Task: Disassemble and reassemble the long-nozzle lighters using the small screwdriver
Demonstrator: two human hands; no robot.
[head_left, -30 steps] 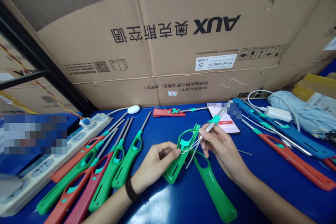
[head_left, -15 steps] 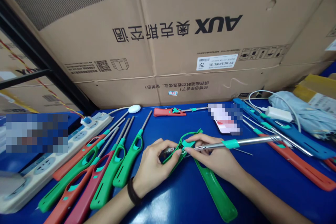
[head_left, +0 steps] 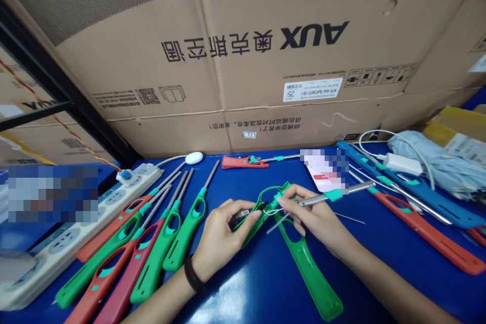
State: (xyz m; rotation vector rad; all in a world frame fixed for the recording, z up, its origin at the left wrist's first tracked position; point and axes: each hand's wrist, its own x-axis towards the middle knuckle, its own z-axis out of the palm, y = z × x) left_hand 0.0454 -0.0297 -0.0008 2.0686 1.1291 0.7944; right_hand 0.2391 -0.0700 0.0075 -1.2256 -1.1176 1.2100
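My left hand (head_left: 224,235) is closed around one half of a green lighter handle (head_left: 250,237), with a dark cylindrical part (head_left: 238,218) lying in it under the thumb. My right hand (head_left: 319,223) pinches the metal lighter tube (head_left: 357,188), which carries a teal collar (head_left: 334,195). White wires (head_left: 274,211) run from the tube's near end towards the handle half. A thin pale strip (head_left: 279,224) sticks out below the right fingers. Beneath the right hand lies the other green handle half (head_left: 319,283), its upper end partly hidden.
Several assembled lighters (head_left: 154,255) lie at left beside a white power strip (head_left: 63,240). A red open lighter (head_left: 243,162) and a phone (head_left: 324,177) are at the back. Orange (head_left: 433,233) and blue handles (head_left: 451,211) lie right. A large carton (head_left: 243,81) stands behind.
My right hand has drawn back slightly from the handle half, and the tube's far end has dropped and shifted left. More of the wires, dark part and pale strip now shows.
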